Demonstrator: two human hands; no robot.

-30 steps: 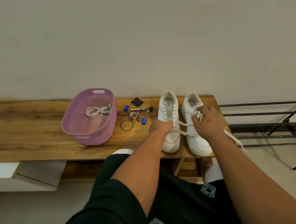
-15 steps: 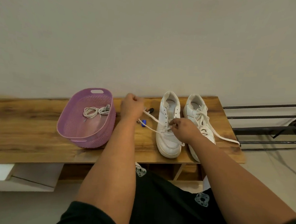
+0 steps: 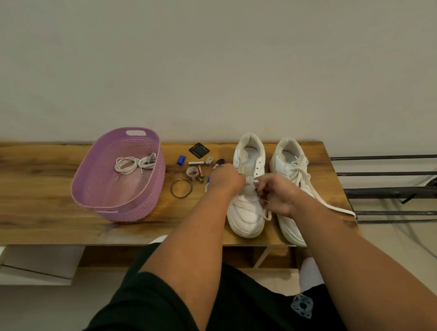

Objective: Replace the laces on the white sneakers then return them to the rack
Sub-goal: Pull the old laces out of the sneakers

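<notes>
Left hand (image 3: 225, 177) pinches lace (image 3: 252, 181) | right hand (image 3: 275, 192) pinches lace

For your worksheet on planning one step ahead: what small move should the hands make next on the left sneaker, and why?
Probably draw the lace out of the next eyelet. Both the left hand and the right hand pinch it over the left sneaker, whose upper eyelets are already bare, while the right sneaker remains laced.

No legible text anywhere I look. The left sneaker (image 3: 247, 183) under my fingers has a small dark mark on its insole, too blurred to read. My shorts (image 3: 302, 306) carry a grey printed emblem: no letters discernible.
</notes>
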